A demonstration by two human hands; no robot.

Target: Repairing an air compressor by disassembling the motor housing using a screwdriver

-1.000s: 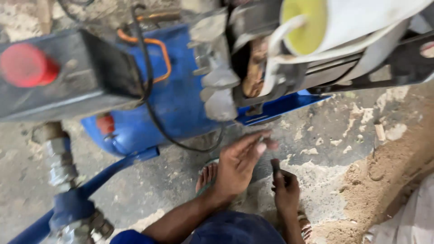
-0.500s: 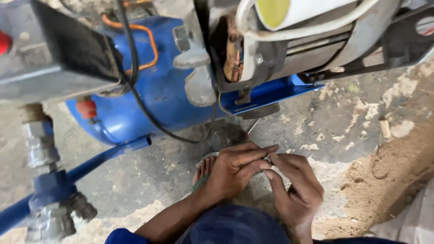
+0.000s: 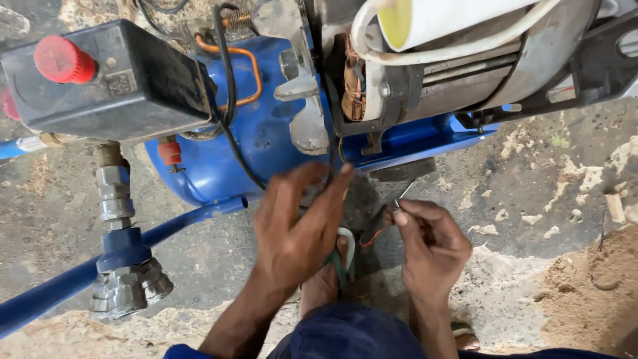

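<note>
Left hand [image 3: 292, 229] reached up, fingers spread, to the dark wires [image 3: 330, 159] under the motor [image 3: 432, 73]; right hand [image 3: 428, 249] pinched a thin metal tool [image 3: 404, 193], ready beside it.

One head-worn view looks steeply down from close above; blue tank [image 3: 266, 146] fills the upper frame, floor [image 3: 545, 199] below.
</note>
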